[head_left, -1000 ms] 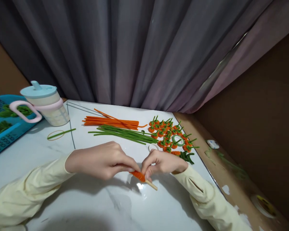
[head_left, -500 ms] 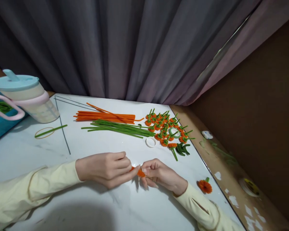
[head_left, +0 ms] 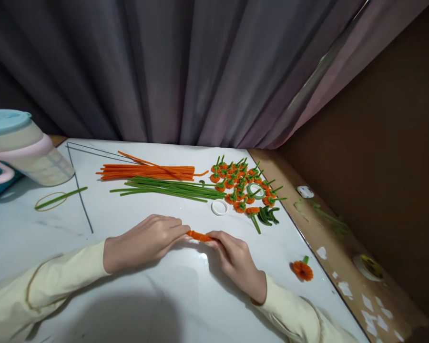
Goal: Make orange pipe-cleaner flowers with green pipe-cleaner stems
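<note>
Between my hands, just above the white table, stretches a short orange folded pipe cleaner [head_left: 199, 236]. My left hand [head_left: 148, 239] pinches its left end, and my right hand [head_left: 236, 261] has the other end between thumb and fingers. The fingertips hide both ends. Beyond them lie a bundle of orange pipe cleaners [head_left: 150, 172] and a bundle of green pipe cleaners [head_left: 168, 187]. Several small orange flowers with green stems [head_left: 240, 206] stand clustered at the back right. One orange flower [head_left: 302, 270] lies apart, right of my right hand.
A white ring [head_left: 219, 207] and a green tape roll [head_left: 255, 191] lie near the flowers, beside dark green curled pieces [head_left: 268, 216]. At left stand a lidded cup [head_left: 39, 157] and a green stem in a rubber band [head_left: 60, 197]. Paper scraps [head_left: 345, 288] litter the brown surface at right.
My hands have drawn apart and the orange piece now shows stretched nearly level between them. Both hands sit slightly higher in view. The whole scene has shifted a little to the left.
</note>
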Demonstrator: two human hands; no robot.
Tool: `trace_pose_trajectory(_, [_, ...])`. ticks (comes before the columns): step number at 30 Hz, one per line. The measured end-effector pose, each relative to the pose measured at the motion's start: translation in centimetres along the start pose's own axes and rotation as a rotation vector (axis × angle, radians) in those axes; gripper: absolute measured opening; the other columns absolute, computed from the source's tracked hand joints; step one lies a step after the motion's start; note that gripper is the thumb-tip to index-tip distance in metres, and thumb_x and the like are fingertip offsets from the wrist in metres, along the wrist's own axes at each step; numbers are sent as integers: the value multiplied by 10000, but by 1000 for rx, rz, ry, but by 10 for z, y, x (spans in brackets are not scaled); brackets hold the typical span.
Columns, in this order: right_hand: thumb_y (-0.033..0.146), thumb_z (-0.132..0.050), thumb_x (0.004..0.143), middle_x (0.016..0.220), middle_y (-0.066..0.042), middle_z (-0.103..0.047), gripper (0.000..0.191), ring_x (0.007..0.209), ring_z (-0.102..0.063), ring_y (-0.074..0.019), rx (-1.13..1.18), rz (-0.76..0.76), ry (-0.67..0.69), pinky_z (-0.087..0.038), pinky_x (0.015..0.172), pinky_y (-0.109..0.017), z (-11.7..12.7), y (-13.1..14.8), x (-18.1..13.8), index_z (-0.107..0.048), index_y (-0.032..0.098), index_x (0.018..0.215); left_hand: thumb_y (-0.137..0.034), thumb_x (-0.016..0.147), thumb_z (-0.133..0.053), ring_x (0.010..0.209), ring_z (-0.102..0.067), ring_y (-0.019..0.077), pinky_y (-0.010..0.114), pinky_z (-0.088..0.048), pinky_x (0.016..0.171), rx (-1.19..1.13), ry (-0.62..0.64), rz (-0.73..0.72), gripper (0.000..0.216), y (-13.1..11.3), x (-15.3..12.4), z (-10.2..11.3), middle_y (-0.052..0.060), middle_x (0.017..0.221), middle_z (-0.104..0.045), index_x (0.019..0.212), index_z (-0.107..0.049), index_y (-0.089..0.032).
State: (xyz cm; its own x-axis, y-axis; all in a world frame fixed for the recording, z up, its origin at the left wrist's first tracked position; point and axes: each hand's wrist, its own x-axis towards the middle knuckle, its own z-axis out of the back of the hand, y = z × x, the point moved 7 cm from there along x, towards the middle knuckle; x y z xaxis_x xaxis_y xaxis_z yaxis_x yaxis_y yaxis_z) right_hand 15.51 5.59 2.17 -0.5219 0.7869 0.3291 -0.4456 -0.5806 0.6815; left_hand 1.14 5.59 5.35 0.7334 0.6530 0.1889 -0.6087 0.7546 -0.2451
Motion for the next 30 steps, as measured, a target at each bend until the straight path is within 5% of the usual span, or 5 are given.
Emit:
trace_pose_trajectory(4, [302, -429, 918, 755, -38, -659, 214, 554, -533, -117, 244, -213, 98, -409, 547, -225, -7, -6, 3, -598, 182, 970, -55, 896, -289, 546, -467, 160, 279, -360, 507, 211, -83, -149, 279, -13, -2, 7, 25, 651, -536, 916, -554, -142])
trace_pose_trajectory(9, [443, -575, 801, 615, -35, -648, 298, 417, -416, -84, 699, -510, 192, -361, 461, -230, -26, -20, 1, -600, 146, 795, -91, 927, -325, 533, -435, 162, 296, -350, 498, 357, -182, -362, 200, -30, -5, 13, 17, 612, -505, 928, -524, -107])
trace_pose_trajectory(12, [468, -623, 743, 596, -37, -649, 326, 398, -396, -77, 779, -588, 200, -332, 433, -224, -30, -24, -1, -592, 143, 741, -88, 926, -336, 547, -449, 167, 307, -360, 510, 371, -187, -403, 186, -32, -7, 9, 28, 627, -516, 951, -519, -81])
trace_pose_trajectory(19, [325, -539, 848, 580, -14, -637, 222, 450, -437, -91, 336, -350, 66, -342, 491, -224, -7, -20, 4, -660, 167, 751, -53, 913, -325, 622, -506, 166, 298, -403, 561, 381, -116, -290, 289, -23, -6, -6, 45, 712, -566, 1173, -451, -63])
trace_pose_trajectory(30, [314, -408, 940, 620, 19, -585, 248, 577, -491, -106, 350, -276, 247, -370, 619, -211, -18, -16, 5, -543, 180, 781, -3, 816, -313, 587, -501, 165, 259, -416, 511, 140, -132, -136, 342, -9, -7, -15, 32, 690, -538, 1042, -528, -144])
